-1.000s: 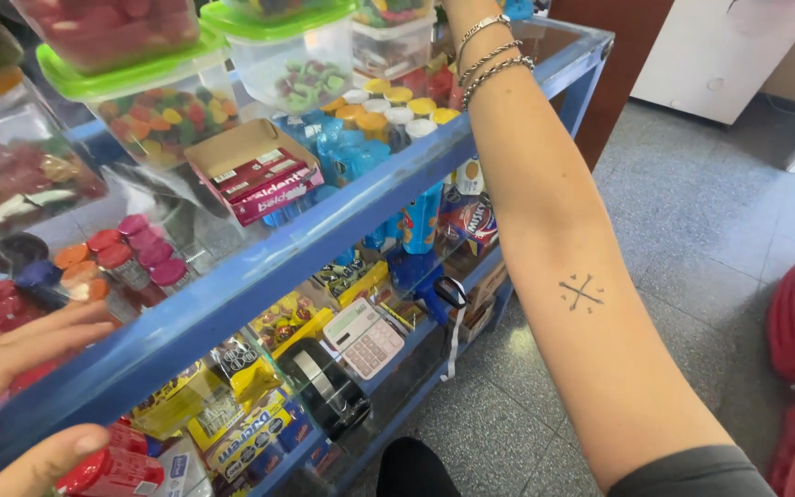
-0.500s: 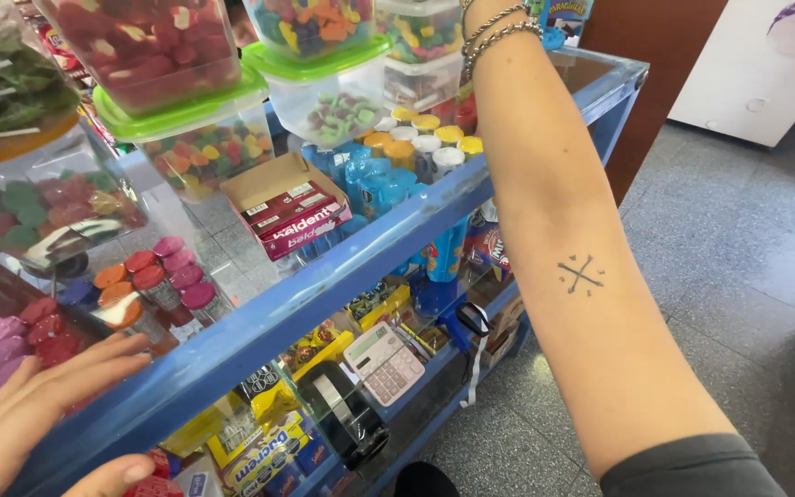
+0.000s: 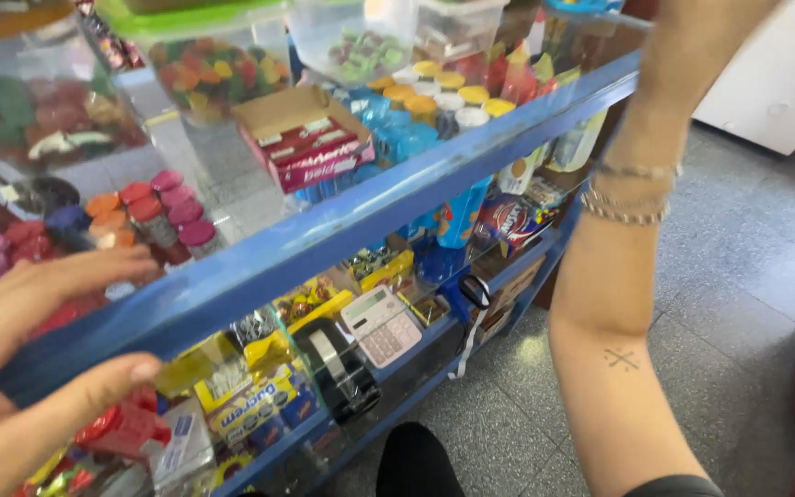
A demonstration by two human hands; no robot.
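Left hand [image 3: 29, 368] spread, flat on counter [image 3: 342, 230] blue front edge, fingers on glass top, thumb over the rail; nothing pinched. Right forearm [image 3: 614, 304] raised, bracelets [image 3: 627, 198] at wrist, small cross tattoo [image 3: 620, 359] below; right hand out of shot past top edge, state not tellable. On glass: round pots [image 3: 154, 212] with red, pink, orange lids just beside left fingers; open carton [image 3: 301, 138] of red packs mid-counter; tubs [image 3: 351, 37] of sweets behind. Shelf below: calculator [image 3: 381, 324], black tape dispenser [image 3: 338, 368], red thing [image 3: 126, 428] near thumb
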